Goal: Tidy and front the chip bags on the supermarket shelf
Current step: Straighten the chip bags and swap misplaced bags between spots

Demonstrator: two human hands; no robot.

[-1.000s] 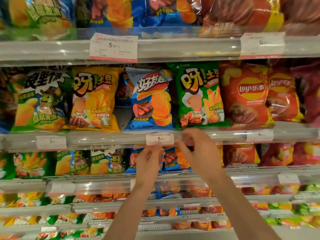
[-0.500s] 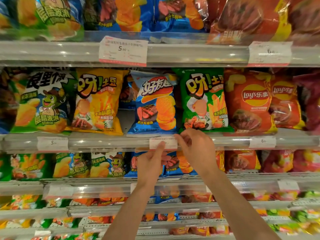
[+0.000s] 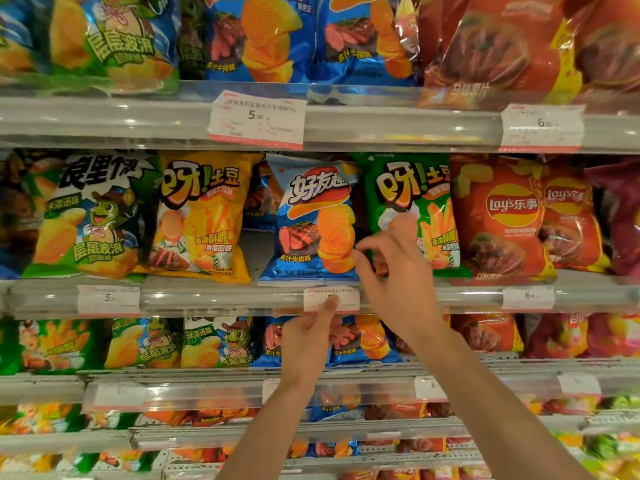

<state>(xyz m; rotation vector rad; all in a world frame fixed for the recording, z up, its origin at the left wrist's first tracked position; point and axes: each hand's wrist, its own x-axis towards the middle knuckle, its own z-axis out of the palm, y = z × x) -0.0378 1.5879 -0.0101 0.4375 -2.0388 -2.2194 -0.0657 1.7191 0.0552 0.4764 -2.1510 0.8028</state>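
Since a second ago our right hand (image 3: pixel 398 271) has risen off the shelf rail (image 3: pixel 221 299) to the green bag (image 3: pixel 412 209), fingers spread, holding nothing; our left hand (image 3: pixel 308 337) presses a thumb on the price tag (image 3: pixel 346 296) below the blue bag (image 3: pixel 315 220)

Single head-worn view, close to the supermarket shelf (image 3: pixel 221 299), facing it squarely, tilted slightly upward; both forearms enter from below.
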